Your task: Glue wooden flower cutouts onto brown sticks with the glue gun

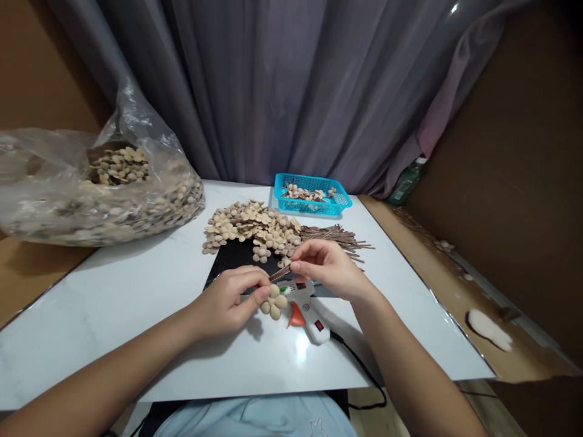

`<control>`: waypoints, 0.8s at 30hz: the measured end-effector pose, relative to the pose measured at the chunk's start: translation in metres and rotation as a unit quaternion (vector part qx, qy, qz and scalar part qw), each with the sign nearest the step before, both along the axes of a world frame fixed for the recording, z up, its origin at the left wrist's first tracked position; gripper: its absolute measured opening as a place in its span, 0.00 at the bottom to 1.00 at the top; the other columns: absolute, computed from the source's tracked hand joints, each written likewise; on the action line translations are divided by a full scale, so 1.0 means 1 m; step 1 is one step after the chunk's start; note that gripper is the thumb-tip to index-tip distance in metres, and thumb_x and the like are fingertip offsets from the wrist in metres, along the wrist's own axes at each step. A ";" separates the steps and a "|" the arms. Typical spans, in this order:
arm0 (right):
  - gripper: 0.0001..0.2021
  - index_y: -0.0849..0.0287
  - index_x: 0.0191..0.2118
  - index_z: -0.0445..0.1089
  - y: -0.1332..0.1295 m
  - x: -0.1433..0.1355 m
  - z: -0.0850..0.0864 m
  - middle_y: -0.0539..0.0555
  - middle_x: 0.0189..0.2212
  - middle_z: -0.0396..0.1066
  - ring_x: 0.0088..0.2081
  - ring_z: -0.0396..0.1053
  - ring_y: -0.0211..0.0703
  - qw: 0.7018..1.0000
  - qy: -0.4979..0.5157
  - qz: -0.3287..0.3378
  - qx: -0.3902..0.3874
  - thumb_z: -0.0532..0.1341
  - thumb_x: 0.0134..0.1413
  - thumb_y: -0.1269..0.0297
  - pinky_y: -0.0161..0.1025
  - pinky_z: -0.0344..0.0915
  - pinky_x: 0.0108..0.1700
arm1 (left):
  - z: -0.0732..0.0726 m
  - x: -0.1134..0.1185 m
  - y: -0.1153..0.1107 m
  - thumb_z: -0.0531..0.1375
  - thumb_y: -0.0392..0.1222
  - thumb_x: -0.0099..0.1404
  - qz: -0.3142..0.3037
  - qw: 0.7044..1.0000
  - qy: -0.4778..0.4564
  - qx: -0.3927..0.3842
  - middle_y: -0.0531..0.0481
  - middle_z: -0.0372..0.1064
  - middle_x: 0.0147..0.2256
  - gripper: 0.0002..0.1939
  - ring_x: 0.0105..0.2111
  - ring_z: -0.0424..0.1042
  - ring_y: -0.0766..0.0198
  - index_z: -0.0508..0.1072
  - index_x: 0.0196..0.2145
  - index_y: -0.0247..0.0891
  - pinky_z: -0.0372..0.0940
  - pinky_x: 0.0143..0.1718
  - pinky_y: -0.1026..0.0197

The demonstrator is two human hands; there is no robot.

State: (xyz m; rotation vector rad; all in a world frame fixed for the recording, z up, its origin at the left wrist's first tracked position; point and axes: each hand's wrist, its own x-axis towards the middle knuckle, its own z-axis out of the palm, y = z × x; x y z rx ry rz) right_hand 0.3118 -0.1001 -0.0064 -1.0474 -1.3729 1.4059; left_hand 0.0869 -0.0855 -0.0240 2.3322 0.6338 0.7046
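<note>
My left hand (239, 297) pinches a beige flower-shaped piece (274, 303) between thumb and fingers, just above the white table. A short brown stick (280, 274) spans the gap between my two hands. Its upper end is in the pinch of my right hand (321, 267); its lower end meets the fingers of my left hand, and whether it touches the flower is hidden. Beneath and beside my right hand lies a white glue gun (312, 315) with an orange trigger. Behind my hands rises a heap of similar flower pieces (250, 221), next to a bundle of brown sticks (337, 235).
A blue basket (314, 209) at the back holds flowers with sticks. On the left bulges a clear plastic bag (150, 206) full of flower pieces. The glue gun's black cord (359, 361) runs over the front edge. A green bottle (407, 181) stands at the right.
</note>
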 end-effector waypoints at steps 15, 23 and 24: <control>0.12 0.61 0.29 0.69 0.004 0.011 0.001 0.48 0.24 0.70 0.25 0.70 0.33 0.999 0.016 -0.050 0.011 0.71 0.41 0.63 0.30 0.72 0.26 | 0.003 -0.001 0.002 0.53 0.34 0.67 -0.043 0.998 -0.019 0.049 0.47 0.74 0.37 0.11 0.44 0.69 0.60 0.75 0.34 0.37 0.63 0.45 0.60; 0.11 0.61 0.28 0.70 0.006 0.013 0.002 0.47 0.23 0.71 0.26 0.71 0.34 0.996 0.015 -0.084 0.007 0.71 0.40 0.64 0.31 0.73 0.26 | 0.001 -0.003 0.003 0.54 0.33 0.66 -0.046 0.996 -0.029 0.067 0.49 0.76 0.36 0.10 0.48 0.70 0.59 0.75 0.35 0.38 0.60 0.52 0.57; 0.11 0.61 0.28 0.70 0.006 0.013 0.002 0.47 0.23 0.71 0.26 0.71 0.34 0.996 0.015 -0.085 0.006 0.71 0.40 0.64 0.31 0.73 0.26 | 0.001 -0.003 0.004 0.54 0.33 0.66 -0.045 0.996 -0.031 0.068 0.49 0.76 0.36 0.10 0.48 0.70 0.59 0.75 0.35 0.38 0.61 0.52 0.57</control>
